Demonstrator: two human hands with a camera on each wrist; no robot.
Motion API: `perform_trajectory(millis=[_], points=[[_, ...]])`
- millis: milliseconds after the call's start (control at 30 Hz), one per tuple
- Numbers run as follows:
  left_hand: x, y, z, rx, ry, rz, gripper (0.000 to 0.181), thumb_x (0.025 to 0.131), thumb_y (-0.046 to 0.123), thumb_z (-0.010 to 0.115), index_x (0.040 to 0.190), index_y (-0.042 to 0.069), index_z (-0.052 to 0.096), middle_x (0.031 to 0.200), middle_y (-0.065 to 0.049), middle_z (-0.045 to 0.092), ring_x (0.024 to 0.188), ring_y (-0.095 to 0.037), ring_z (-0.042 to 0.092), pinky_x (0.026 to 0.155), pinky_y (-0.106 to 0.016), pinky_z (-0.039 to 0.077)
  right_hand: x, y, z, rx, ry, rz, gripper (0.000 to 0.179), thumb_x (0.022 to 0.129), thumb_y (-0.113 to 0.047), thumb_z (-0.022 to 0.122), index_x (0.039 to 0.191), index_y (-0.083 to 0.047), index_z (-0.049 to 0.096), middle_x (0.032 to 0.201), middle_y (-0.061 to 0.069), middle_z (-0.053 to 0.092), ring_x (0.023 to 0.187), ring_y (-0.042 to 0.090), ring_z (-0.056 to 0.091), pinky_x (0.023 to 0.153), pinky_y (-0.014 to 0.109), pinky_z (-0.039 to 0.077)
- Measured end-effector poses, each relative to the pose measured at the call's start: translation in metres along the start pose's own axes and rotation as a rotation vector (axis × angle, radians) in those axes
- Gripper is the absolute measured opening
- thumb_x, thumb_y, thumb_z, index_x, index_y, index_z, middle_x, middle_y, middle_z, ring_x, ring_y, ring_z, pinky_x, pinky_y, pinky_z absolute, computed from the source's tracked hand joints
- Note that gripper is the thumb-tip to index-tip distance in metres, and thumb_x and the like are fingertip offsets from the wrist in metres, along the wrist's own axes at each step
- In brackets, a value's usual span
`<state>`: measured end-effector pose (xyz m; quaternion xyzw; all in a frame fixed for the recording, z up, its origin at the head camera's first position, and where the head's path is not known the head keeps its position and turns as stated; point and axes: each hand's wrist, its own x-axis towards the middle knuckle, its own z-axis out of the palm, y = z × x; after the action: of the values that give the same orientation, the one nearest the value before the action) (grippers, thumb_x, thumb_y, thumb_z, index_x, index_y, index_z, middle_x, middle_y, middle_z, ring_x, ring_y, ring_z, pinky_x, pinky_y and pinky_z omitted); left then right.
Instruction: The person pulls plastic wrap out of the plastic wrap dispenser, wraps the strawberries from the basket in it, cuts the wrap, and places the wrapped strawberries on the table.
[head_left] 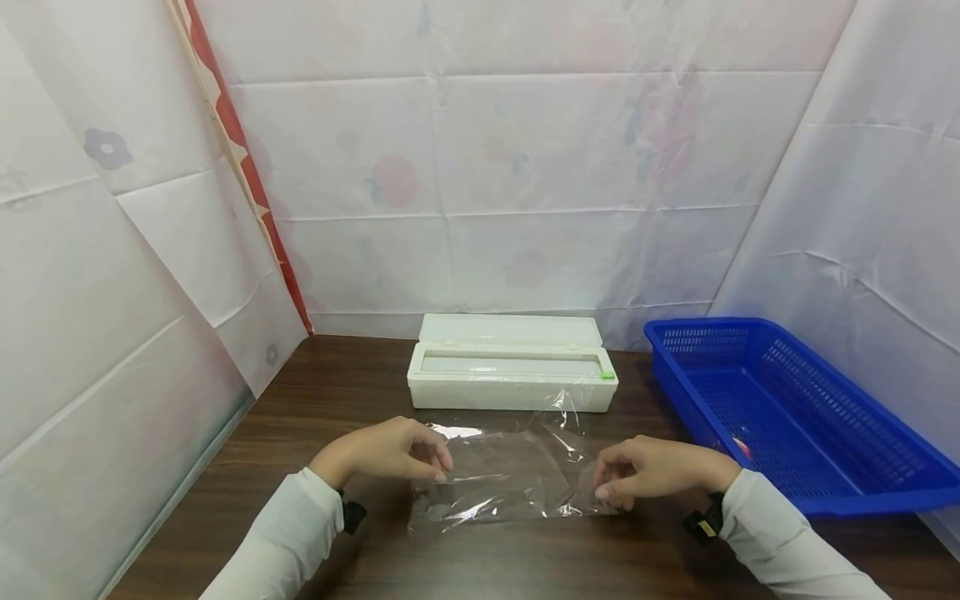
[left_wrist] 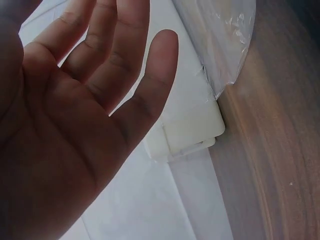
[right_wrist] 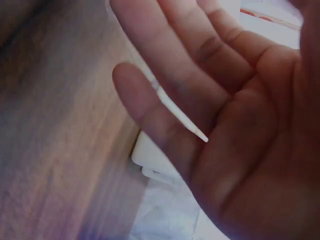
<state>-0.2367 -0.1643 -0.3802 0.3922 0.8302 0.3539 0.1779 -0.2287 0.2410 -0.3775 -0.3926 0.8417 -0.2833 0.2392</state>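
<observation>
A sheet of clear plastic wrap point(head_left: 510, 479) spreads between the two hands, shiny and wrinkled, in front of the white wrap dispenser box point(head_left: 513, 394). At its left side my left hand point(head_left: 401, 450) pinches the film between thumb and fingers. My right hand point(head_left: 652, 471) pinches the film's right side in the same way. The wrist views show the palms of the left hand point(left_wrist: 75, 110) and right hand point(right_wrist: 235, 115) with the little fingers out; the pinching tips are out of frame there. Part of the film point(left_wrist: 225, 40) shows beyond the left fingers.
The dispenser's lid point(head_left: 510, 330) stands raised at the back, and a green slider point(head_left: 607, 375) sits at its right end. A blue plastic basket point(head_left: 675, 392) stands on the right of the dark wooden table point(head_left: 322, 383). White sheets point(head_left: 487, 150) wall the back and sides.
</observation>
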Motion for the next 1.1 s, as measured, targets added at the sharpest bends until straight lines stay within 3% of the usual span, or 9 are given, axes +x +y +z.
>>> perform_trajectory(millis=[133,367,533,667,800,900,1100], points=[[0.000,-0.001,0.001,-0.015,-0.014,-0.017,0.019,0.084,0.023,0.070,0.098,0.011,0.068,0.083,0.002,0.068,0.074,-0.010,0.063,0.068,-0.025,0.055,0.001,0.003,0.006,0.066,-0.004,-0.005,0.015,0.091,-0.025,0.060,0.100,-0.013,0.062,0.074,-0.001,0.068,0.063,0.012,0.064,0.059,0.029,0.056],[-0.001,-0.002,0.003,0.002,-0.014,-0.008,0.022,0.083,0.023,0.070,0.099,0.009,0.067,0.083,0.003,0.068,0.075,-0.011,0.062,0.069,-0.025,0.054,0.002,0.007,0.012,-0.110,0.049,-0.013,0.027,0.077,-0.037,0.074,0.094,-0.020,0.063,0.067,-0.014,0.059,0.059,0.000,0.054,0.051,0.019,0.047],[-0.001,-0.006,0.002,0.060,0.043,0.005,0.024,0.086,0.027,0.067,0.102,0.010,0.066,0.091,0.002,0.068,0.084,-0.009,0.061,0.077,-0.030,0.054,0.005,0.007,0.010,-0.180,0.158,-0.069,0.020,0.082,-0.039,0.069,0.092,-0.023,0.064,0.068,-0.014,0.058,0.060,0.000,0.052,0.050,0.019,0.046],[0.001,-0.008,0.000,0.120,0.130,0.004,0.026,0.089,0.032,0.062,0.107,0.013,0.064,0.105,-0.002,0.067,0.094,-0.009,0.059,0.083,-0.040,0.053,0.012,0.006,0.007,-0.208,0.302,-0.084,0.016,0.088,-0.032,0.064,0.099,-0.020,0.064,0.085,-0.009,0.065,0.073,0.003,0.058,0.062,0.025,0.053],[0.006,-0.009,0.000,0.147,0.187,-0.008,0.032,0.091,0.036,0.059,0.114,0.014,0.062,0.113,-0.005,0.064,0.102,-0.015,0.057,0.086,-0.047,0.051,0.022,0.004,0.008,-0.228,0.408,-0.054,0.029,0.089,-0.028,0.063,0.115,-0.014,0.060,0.110,0.000,0.064,0.098,0.011,0.057,0.080,0.037,0.054],[0.009,-0.010,0.000,0.143,0.206,-0.019,0.037,0.092,0.036,0.058,0.119,0.011,0.059,0.116,-0.006,0.061,0.108,-0.020,0.054,0.090,-0.050,0.048,0.032,0.004,0.010,-0.285,0.429,-0.049,0.040,0.090,-0.029,0.062,0.126,-0.013,0.054,0.124,0.003,0.058,0.114,0.016,0.049,0.091,0.044,0.049],[0.018,-0.012,0.001,0.235,0.254,-0.008,0.043,0.091,0.036,0.058,0.123,0.008,0.056,0.121,-0.006,0.058,0.113,-0.019,0.050,0.095,-0.047,0.045,0.048,0.002,0.013,-0.316,0.385,-0.076,0.049,0.092,-0.028,0.059,0.137,-0.014,0.045,0.138,0.004,0.048,0.126,0.017,0.037,0.102,0.048,0.039]])
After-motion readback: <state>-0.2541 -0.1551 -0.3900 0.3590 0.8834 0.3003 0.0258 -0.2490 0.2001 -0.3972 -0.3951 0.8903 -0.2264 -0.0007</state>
